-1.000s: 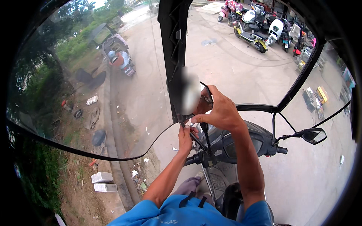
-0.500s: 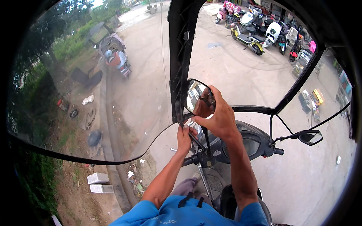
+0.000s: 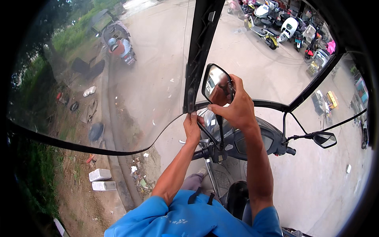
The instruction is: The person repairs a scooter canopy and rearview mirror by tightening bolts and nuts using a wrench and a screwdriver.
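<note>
Right hand (image 3: 236, 107) clamped round left mirror (image 3: 215, 83), stalk running down toward handlebar; left hand (image 3: 192, 126) just below-left, pinching stalk base.

The left mirror (image 3: 216, 83) stands above the handlebar (image 3: 221, 148), behind the windshield (image 3: 118, 98); the right mirror (image 3: 324, 139) sits far right.

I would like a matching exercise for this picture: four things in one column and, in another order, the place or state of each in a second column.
Things
1. left mirror
2. right mirror
3. left hand
4. two pale bricks

Places or states
A. on the dirt beside the kerb
B. gripped by the right hand
C. untouched, at the end of its stalk
D. fingertips at the windshield's lower edge

Pairs: 1-B, 2-C, 3-D, 4-A
</note>
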A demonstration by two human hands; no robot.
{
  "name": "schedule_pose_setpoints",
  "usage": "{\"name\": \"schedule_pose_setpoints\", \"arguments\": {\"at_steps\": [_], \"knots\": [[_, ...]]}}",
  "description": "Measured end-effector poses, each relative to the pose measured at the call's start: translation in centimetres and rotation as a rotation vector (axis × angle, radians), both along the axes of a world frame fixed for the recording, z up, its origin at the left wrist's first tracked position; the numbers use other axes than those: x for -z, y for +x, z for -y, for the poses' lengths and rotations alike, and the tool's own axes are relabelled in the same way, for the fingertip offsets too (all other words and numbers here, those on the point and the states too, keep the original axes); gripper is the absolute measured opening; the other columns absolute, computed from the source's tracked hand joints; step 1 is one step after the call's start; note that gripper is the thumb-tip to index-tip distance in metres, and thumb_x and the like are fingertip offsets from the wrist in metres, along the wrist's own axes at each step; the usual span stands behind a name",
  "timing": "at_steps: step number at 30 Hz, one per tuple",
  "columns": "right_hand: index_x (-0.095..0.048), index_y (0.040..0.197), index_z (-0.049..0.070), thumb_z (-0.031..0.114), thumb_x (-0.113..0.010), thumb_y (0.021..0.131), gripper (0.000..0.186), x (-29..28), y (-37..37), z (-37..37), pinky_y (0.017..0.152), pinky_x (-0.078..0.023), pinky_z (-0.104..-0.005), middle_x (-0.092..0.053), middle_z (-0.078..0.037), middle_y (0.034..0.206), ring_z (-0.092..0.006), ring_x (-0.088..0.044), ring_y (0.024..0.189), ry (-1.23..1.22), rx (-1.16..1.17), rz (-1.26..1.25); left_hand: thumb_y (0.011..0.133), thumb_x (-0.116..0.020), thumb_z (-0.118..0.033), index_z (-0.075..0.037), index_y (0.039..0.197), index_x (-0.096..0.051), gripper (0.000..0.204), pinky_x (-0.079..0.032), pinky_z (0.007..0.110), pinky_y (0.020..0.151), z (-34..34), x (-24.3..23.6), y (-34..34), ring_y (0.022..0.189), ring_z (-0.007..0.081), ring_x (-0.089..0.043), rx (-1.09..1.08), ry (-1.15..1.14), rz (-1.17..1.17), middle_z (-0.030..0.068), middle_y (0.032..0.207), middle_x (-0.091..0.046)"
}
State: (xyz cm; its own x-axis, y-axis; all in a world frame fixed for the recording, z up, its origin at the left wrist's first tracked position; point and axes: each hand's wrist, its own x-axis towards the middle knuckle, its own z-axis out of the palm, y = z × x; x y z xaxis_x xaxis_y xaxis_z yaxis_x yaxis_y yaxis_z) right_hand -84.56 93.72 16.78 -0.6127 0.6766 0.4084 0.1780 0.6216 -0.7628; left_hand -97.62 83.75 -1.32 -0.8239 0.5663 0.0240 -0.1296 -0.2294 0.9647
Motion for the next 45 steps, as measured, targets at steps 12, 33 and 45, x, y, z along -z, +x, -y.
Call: {"name": "schedule_pose_setpoints", "arguments": {"at_steps": [12,33,45], "knots": [[-0.049,0.13,0.004,0.035,-0.084,0.062,0.082,0.8,0.2,0.4,0.087,-0.052,-0.0411,-0.067,-0.017,0.111,-0.0333,-0.068,0.099,-0.027,0.08,0.005,0.101,-0.056,-0.03,-0.003,0.107,-0.048,0.029,-0.05,0.027,0.061,5.0,-0.1,1.7,0.077,0.0129,-0.057,-0.04,-0.149,-0.078,0.0052,0.083,-0.056],[-0.062,0.112,0.008,0.016,-0.068,0.089,0.026,15.0,5.1,12.9,0.072,-0.05,-0.0397,-0.062,-0.006,0.106,-0.032,-0.066,0.088,-0.269,0.395,-0.011,0.087,-0.07,-0.011,-0.002,0.115,-0.057,0.032,-0.019,0.021,0.04,-2.2,-11.0,4.5,0.044,0.0027,-0.028,0.688,0.087,0.332,-0.0053,0.063,-0.04],[-0.062,0.108,0.01,0.016,-0.066,0.089,0.02,15.4,4.9,13.7,0.071,-0.051,-0.0441,-0.062,-0.007,0.105,-0.035,-0.066,0.086,-0.17,0.484,0.037,0.089,-0.064,-0.006,-0.003,0.094,-0.06,0.007,-0.026,0.025,0.041,-0.9,-10.3,4.1,0.044,0.0059,-0.033,0.661,0.066,0.254,-0.0028,0.059,-0.042]]}}
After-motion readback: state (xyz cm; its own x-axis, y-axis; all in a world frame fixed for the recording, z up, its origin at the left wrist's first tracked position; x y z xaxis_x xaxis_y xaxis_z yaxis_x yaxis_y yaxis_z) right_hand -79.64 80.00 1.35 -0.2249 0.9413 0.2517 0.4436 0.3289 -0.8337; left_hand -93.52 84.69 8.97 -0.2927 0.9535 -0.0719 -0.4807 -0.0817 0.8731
